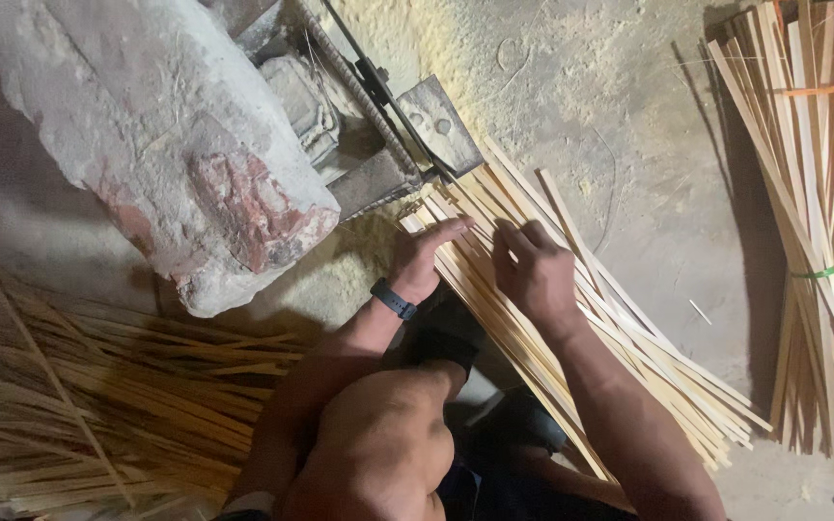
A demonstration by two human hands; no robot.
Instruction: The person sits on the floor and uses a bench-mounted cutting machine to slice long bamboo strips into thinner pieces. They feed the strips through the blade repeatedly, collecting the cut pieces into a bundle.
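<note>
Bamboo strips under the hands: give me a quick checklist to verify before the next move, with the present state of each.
1. Left hand flat on the bamboo strips: ok.
2. Right hand on the same strips: ok.
3. Strip ends lie at the metal machine: ok.
4. Whether a strip has entered the machine: cannot tell.
5. Fingers apart from the machine parts: ok.
6. Tied strip bundle lies apart, on the far right: ok.

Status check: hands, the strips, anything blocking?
Left hand flat on the bamboo strips. Right hand pressing them, fingers curled. Strip ends at the metal machine; nothing between.
</note>
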